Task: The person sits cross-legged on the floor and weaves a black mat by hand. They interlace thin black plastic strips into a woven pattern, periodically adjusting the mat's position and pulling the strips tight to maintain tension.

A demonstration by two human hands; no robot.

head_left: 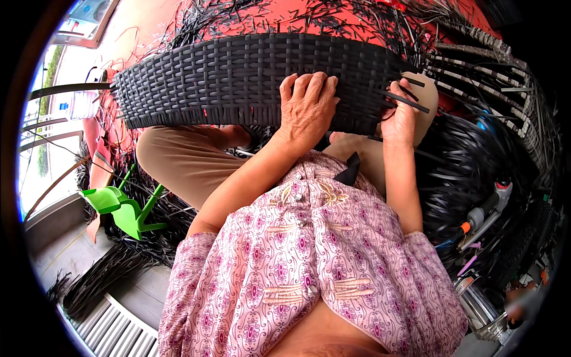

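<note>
A long, curved black woven wicker panel (214, 74) lies across my lap and crossed legs. My left hand (307, 110) presses down on the panel right of its middle, its fingers bent against the weave. At the panel's right end, my right hand (399, 116) is closed with its thumb and fingers around a flat black strip (410, 102). Other loose strip ends stick out beside those fingers. The right fingertips are partly hidden by the strips.
Many cut black strips (262, 18) litter the red floor ahead. Woven frames (482, 71) stand at the right above a bundle of black strips (464, 172). A red-and-grey hand tool (491, 208) lies nearby. At the left are a green plastic object (125, 208) and more strips (113, 273).
</note>
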